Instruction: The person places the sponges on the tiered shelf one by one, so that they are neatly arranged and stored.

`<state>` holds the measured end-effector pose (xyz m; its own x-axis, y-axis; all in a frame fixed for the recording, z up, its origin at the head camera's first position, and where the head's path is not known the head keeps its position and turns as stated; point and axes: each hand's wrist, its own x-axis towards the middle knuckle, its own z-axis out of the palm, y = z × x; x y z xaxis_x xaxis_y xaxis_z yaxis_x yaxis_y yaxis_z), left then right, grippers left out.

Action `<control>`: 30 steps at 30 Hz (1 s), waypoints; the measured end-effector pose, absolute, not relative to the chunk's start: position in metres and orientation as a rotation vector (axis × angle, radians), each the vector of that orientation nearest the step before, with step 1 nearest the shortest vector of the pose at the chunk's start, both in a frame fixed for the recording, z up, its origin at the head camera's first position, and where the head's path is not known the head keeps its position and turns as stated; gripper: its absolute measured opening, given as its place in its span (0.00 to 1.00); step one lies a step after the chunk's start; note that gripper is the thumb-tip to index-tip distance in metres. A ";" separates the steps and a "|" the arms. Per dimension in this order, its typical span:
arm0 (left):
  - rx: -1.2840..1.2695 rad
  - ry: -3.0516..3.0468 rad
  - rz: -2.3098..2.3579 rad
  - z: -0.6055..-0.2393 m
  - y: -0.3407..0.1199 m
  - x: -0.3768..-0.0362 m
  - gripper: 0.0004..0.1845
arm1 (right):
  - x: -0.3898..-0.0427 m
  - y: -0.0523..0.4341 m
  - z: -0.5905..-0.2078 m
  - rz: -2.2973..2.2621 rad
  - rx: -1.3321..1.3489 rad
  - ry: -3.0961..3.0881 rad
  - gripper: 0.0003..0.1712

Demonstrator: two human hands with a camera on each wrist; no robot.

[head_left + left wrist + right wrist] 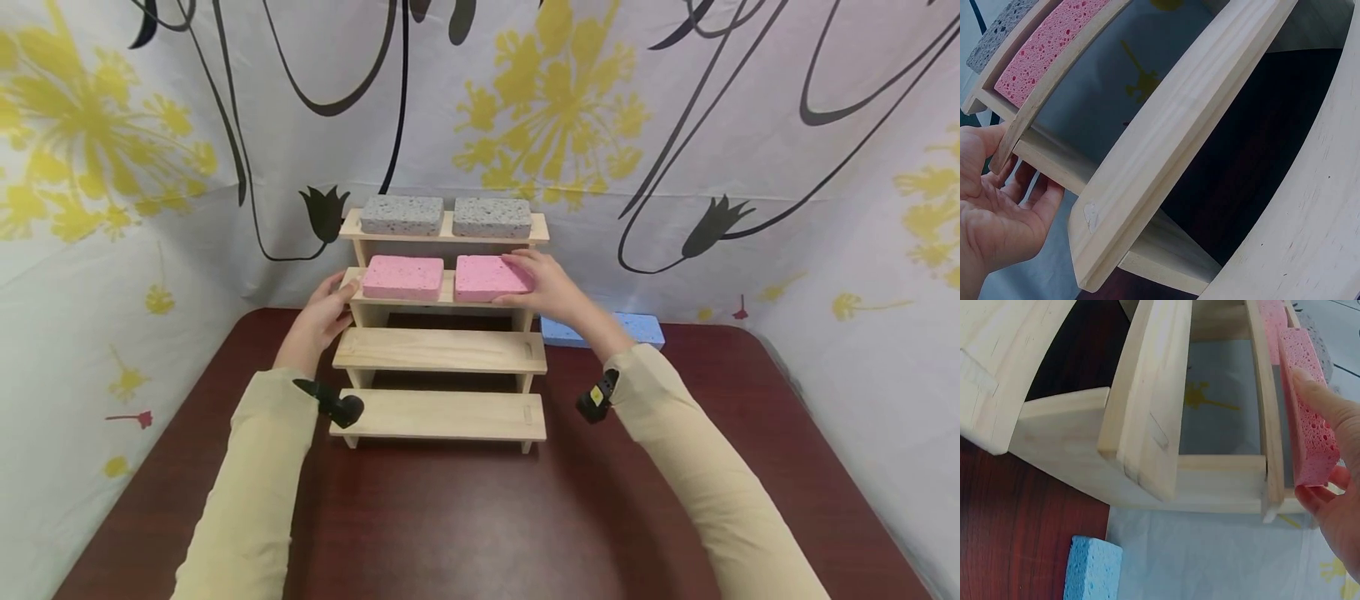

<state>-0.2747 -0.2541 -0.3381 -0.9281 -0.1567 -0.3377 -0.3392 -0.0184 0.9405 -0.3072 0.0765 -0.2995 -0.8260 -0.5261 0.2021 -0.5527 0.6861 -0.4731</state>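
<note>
A light wooden stepped rack [440,350] stands on the table, with its steps rising toward the back. My right hand [543,283] grips the right pink sponge [483,279] on the second step from the top, thumb on the near face and fingers round the end, as the right wrist view shows. The left hand [324,321] holds the left end of that same step, its thumb at the board's edge and its fingers partly hidden behind the rack. Another pink sponge [403,277] lies on the step between the two hands.
Two grey speckled sponges [402,216] sit side by side on the top step. Behind the right forearm, a blue sponge [637,328] lies at the back of the dark red table [465,517]. A patterned white cloth [420,142] hangs close behind and along both sides.
</note>
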 end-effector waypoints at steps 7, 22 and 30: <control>-0.523 2.088 2.082 -0.339 -0.250 -0.274 0.33 | -0.305 0.070 -0.307 0.725 0.886 -2.870 0.41; -0.531 2.092 2.088 -0.337 -0.248 -0.274 0.33 | -0.297 0.067 -0.311 0.515 0.821 -2.841 0.40; -0.528 2.116 2.054 -0.336 -0.254 -0.272 0.33 | -0.291 0.086 -0.322 0.664 0.813 -2.639 0.41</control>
